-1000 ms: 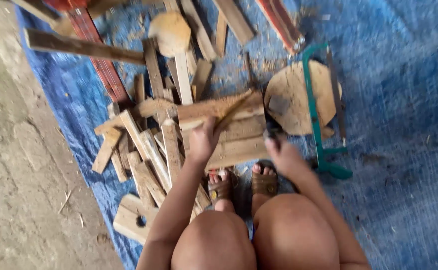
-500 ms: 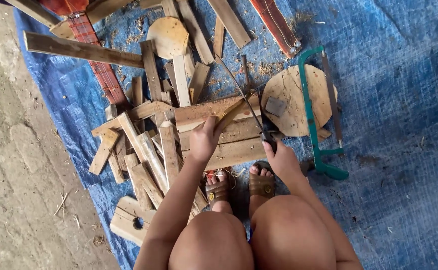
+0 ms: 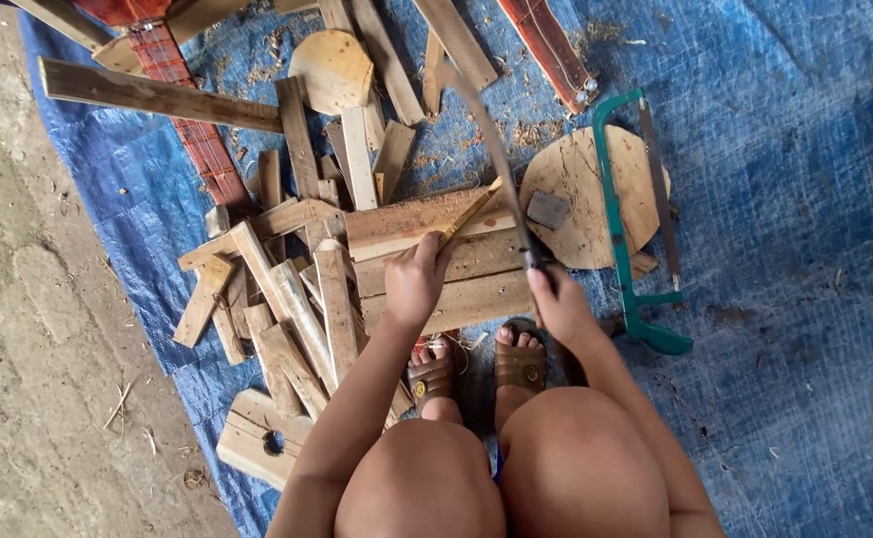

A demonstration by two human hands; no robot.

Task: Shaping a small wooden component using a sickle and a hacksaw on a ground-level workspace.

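Wooden stick sat pinched in left hand fingers, steadied on plank stack; right hand gripped long blade w/ fingers clamped, raised to chop.

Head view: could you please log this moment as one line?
left hand: holds thin stick on planks | right hand: grips long blade | green saw beside

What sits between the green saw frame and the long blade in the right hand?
In the head view, a round wooden disc with a small dark block lies between the green saw frame and the blade held by the right hand.
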